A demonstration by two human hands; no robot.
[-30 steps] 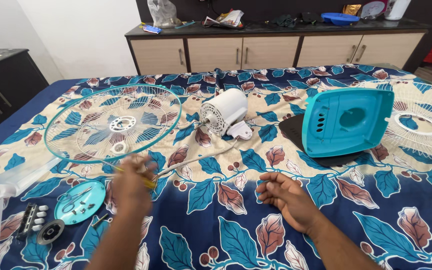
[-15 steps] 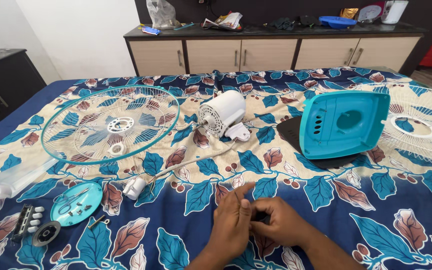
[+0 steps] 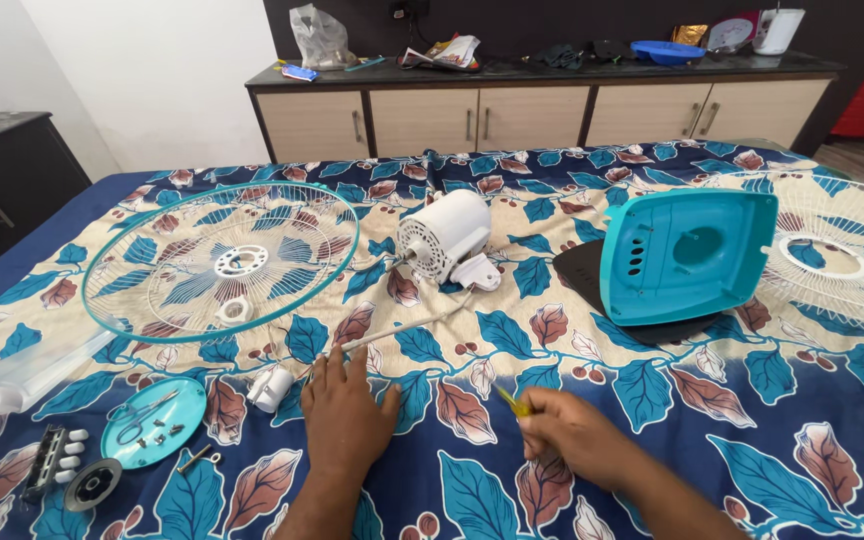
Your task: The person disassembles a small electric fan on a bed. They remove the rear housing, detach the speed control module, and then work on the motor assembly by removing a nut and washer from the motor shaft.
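Left hand [image 3: 345, 412] flat and unclenched on the leaf-print bedsheet [image 3: 752, 420], fingertips at the white cord [image 3: 402, 328] from the white fan motor [image 3: 444, 237], right hand [image 3: 574, 436] gripping a small yellow-green tool [image 3: 512, 402], teal square fan housing [image 3: 687, 255] beyond, round teal lid [image 3: 154, 422] with screws at left.

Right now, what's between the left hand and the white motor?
Head view: a thin white cord lies on the leaf-print cloth between the left hand and the white motor; nothing else.
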